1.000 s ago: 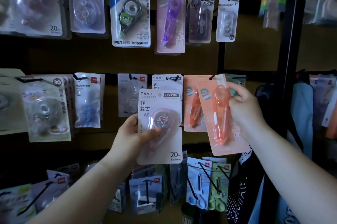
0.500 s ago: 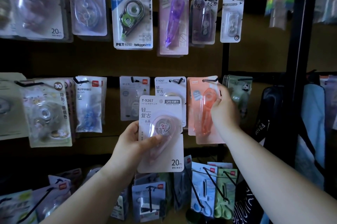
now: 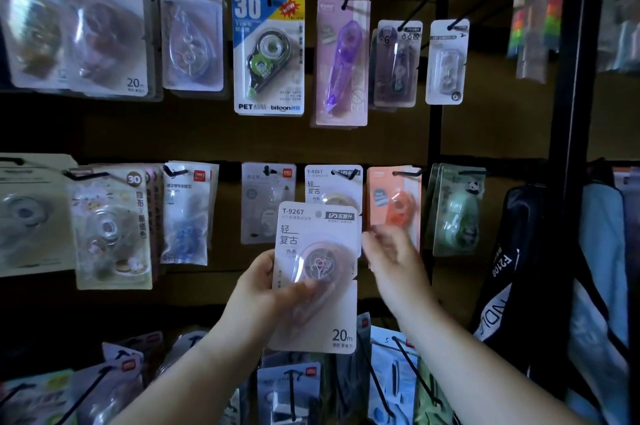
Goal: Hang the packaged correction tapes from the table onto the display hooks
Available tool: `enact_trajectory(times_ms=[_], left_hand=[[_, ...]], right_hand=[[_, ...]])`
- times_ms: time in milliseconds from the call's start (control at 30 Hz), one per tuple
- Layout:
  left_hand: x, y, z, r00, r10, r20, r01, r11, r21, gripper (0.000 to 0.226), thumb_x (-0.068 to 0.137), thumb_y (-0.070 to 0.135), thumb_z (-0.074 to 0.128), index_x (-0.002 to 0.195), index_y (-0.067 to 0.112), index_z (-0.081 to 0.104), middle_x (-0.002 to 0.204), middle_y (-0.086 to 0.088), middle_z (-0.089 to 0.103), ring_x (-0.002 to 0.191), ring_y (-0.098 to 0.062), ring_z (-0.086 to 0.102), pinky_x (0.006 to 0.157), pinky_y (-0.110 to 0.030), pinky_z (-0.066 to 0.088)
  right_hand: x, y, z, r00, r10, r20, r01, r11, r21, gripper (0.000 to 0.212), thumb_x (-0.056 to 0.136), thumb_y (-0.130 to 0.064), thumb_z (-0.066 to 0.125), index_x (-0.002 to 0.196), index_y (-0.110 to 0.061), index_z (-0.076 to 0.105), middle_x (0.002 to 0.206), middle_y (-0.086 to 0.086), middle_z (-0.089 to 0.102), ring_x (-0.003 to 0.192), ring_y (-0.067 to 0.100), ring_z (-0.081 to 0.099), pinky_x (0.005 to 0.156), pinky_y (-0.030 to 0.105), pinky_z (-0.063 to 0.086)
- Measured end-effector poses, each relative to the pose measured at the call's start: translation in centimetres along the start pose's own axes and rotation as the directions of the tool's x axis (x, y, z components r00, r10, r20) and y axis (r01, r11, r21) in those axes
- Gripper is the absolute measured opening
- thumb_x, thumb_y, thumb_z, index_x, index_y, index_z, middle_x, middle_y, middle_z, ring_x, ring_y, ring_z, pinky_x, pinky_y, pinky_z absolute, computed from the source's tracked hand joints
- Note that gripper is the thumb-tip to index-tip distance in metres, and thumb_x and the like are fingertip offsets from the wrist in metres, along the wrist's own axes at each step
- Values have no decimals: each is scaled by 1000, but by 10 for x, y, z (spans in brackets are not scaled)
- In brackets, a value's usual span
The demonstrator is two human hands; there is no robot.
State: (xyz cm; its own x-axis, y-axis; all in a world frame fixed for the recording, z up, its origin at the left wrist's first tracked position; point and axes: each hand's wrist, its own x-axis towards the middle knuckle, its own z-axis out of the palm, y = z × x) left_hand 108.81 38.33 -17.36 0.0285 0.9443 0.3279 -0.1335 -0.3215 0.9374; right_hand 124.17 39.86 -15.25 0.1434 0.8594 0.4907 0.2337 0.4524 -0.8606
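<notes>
Head view. Left hand point(image 3: 273, 293) grips the T-9267 pack point(image 3: 313, 277) by its left edge, thumb across the blister, card upright and facing the camera. The hang hole at the top is left free, presumably so it can meet a hook. The pack sits in front of the middle row, just below a matching pack point(image 3: 333, 186) on its hook point(image 3: 346, 174), the likely destination.

Right hand point(image 3: 391, 258): blurred, fingers loosely spread, nothing in it. It hovers beside the held card's right edge, in front of the orange pack point(image 3: 394, 206). Judgement: placed to steady or guide the card top onto the hook. No surface in view.
</notes>
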Motion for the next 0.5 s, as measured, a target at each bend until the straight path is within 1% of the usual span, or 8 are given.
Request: enact_trajectory(times_ms=[33,100,167,200,267,367,433,500], left_hand=[[-1,2,2,1000,7,8,-7,1000,1,28,74,0,66,97,15,59,81,-2,75,77,-22,71,60,-35,55],[-3,6,6,999,28,16,-28,1000,-11,28,74,-2,66,97,13,60,80,-2,76,73,-19,72,58,-32,55],[-6,12,9,998,58,25,-58,998,-18,30,73,-1,67,100,12,59,83,-3,76,74,-19,72,59,-32,55],[-8,16,11,996,78,32,-78,997,-11,32,73,0,67,101,13,59,84,-3,76,75,-19,72,60,-32,55],[-10,25,16,991,126,53,-127,992,13,37,71,4,69,102,19,56,88,-3,75,78,-19,72,61,-30,56],[-11,34,24,980,183,84,-187,982,37,42,68,10,71,97,33,51,94,-2,72,80,-18,72,61,-27,59],[-9,34,28,977,192,91,-197,980,43,42,74,6,68,97,37,49,93,-2,72,80,-16,73,60,-25,59],[-6,33,31,979,184,88,-188,982,37,43,77,6,67,100,37,49,86,1,74,76,-13,73,58,-23,58]], right_hand=[[-4,-5,2,995,18,98,-19,1000,4,5,92,-24,49,92,-22,54,82,-12,54,76,5,51,65,12,39],[-8,-11,3,983,-15,181,11,1000,21,16,92,-24,48,80,-25,58,79,-4,59,70,6,51,59,11,40],[-7,-16,1,988,-59,144,55,998,35,21,92,-22,48,78,-17,62,83,15,64,73,13,51,62,21,41],[-6,-19,0,991,-78,112,74,996,40,23,92,-22,48,81,-8,63,89,26,63,74,18,50,66,25,39],[-3,-25,-2,993,-103,48,100,992,71,27,92,-21,47,84,2,60,93,35,60,73,21,49,67,30,36],[3,-38,-8,992,-110,-65,118,984,130,28,93,-19,47,69,-11,60,75,23,58,73,21,49,67,30,36],[8,-43,-10,990,-93,-104,108,983,150,27,93,-16,47,73,-3,61,79,31,55,77,19,46,67,28,34],[11,-43,-11,993,-50,-108,67,985,156,27,93,-14,48,72,-6,63,74,21,57,79,19,46,66,26,35]])
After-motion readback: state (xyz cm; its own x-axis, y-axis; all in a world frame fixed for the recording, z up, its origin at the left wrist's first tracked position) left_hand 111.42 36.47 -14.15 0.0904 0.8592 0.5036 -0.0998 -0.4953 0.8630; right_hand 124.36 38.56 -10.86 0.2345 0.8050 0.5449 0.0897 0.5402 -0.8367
